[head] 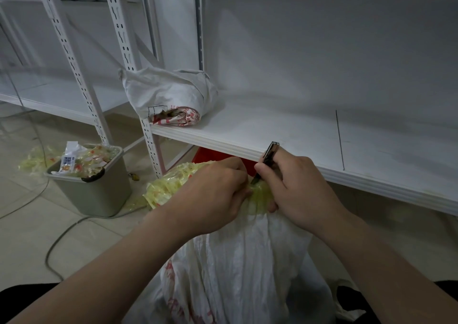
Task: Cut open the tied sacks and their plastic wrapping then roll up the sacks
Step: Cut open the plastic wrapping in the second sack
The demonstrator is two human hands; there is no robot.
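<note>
**Knife at the wrapped neck of a sack**

The person's left hand is clenched over the top of a bundle of yellow-green translucent plastic wrapping, its fingers curled down around the far side. The right hand grips a slim dark utility knife in a fist, handle pointing up and away and blade angled down toward the gap between the two hands. The blade tip meets the wrapping just beside the left hand's fingertips. Whether it has cut through cannot be told, since the fingers crowd that spot.

The wrapping binds the neck of a white woven sack with red print, which hangs crumpled below both hands, in front of the person and over the pale tiled floor.

Just beyond the hands runs the front edge of a white shelf board. At its left end lies a second white sack with red print, rolled into a bundle, leaning against a perforated white metal upright. Something red shows under the shelf, mostly hidden.

On the floor to the left stands a grey plastic bin heaped with yellow-green plastic scraps, with more scraps lying behind it. A grey cable curves across the tiles near the bin.
</note>
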